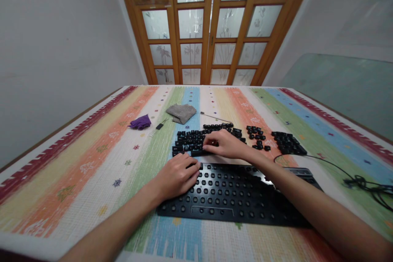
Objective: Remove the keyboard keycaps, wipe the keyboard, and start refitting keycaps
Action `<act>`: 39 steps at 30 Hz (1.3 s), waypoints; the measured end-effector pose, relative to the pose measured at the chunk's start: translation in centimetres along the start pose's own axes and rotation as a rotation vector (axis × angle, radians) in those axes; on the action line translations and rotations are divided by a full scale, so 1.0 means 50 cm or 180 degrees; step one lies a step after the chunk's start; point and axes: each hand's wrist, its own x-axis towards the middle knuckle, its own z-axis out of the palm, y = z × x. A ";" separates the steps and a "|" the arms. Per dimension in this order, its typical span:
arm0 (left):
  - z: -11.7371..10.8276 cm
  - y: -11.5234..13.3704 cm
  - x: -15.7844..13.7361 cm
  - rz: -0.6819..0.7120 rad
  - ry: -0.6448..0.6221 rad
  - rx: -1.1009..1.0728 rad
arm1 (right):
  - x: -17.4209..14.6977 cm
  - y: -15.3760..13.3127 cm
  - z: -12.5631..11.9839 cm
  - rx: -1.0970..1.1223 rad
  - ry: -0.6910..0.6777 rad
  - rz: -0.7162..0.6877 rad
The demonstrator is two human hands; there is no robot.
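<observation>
A black keyboard base (227,192) without its keycaps lies on the table, with rows of bare key posts showing. My left hand (178,174) rests on its upper left corner, fingers slightly apart and laid over the surface. Beyond the base, loose black keycaps (192,136) are set out in keyboard-like rows. My right hand (225,144) reaches across to them, with thumb and forefinger curled together at the lower rows near a long keycap (199,152). Whatever is between those fingertips is too small to make out.
Further keycap groups, arrow keys (259,145) and a number block (287,143), lie right. A grey cloth (181,113), purple cloth (140,122), small black-ended tool (160,126) and thin rod (216,117) lie behind. A coiled cable (364,183) sits at right.
</observation>
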 end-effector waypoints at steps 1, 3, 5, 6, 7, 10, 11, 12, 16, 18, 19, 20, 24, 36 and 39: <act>0.000 0.000 0.000 0.0011 -0.0007 0.0012 | 0.008 0.012 -0.002 -0.0067 0.0190 0.0116; 0.000 0.000 -0.001 0.0032 -0.0026 0.0042 | 0.023 0.036 -0.005 -0.0214 0.0543 0.0341; 0.000 0.001 -0.002 0.0048 -0.0034 0.0058 | 0.039 0.058 -0.005 -0.0400 0.0775 0.0509; -0.001 0.001 -0.002 0.0046 -0.0039 0.0061 | 0.047 0.068 -0.004 -0.0511 0.0838 0.0570; -0.001 0.001 -0.002 0.0037 -0.0044 0.0063 | 0.054 0.077 -0.003 -0.0615 0.0874 0.0620; -0.001 0.001 -0.002 0.0018 -0.0062 0.0073 | 0.074 0.101 0.005 -0.0805 0.0898 0.0733; -0.002 0.001 -0.003 0.0019 -0.0072 0.0081 | 0.080 0.107 0.008 -0.0819 0.0891 0.0762; -0.002 0.001 -0.003 0.0030 -0.0084 0.0086 | 0.085 0.112 0.011 -0.0820 0.0876 0.0785; -0.003 0.000 -0.004 0.0056 -0.0134 0.0093 | 0.099 0.125 0.021 -0.0837 0.0760 0.0838; -0.004 0.000 -0.004 0.0061 -0.0137 0.0097 | 0.104 0.127 0.023 -0.0853 0.0708 0.0851; -0.004 0.000 -0.005 0.0061 -0.0139 0.0100 | 0.106 0.128 0.023 -0.0862 0.0692 0.0858; -0.004 0.000 -0.005 0.0063 -0.0142 0.0101 | 0.107 0.130 0.024 -0.0870 0.0681 0.0865; -0.004 0.000 -0.005 0.0052 -0.0120 0.0089 | 0.116 0.133 0.026 -0.0873 0.0672 0.0877; -0.004 0.000 -0.005 0.0021 -0.0102 -0.0004 | 0.081 0.084 -0.008 -0.0541 0.0867 0.0601; -0.005 0.001 -0.004 -0.0028 -0.0092 -0.0031 | 0.040 0.057 -0.010 0.0097 0.0757 0.0497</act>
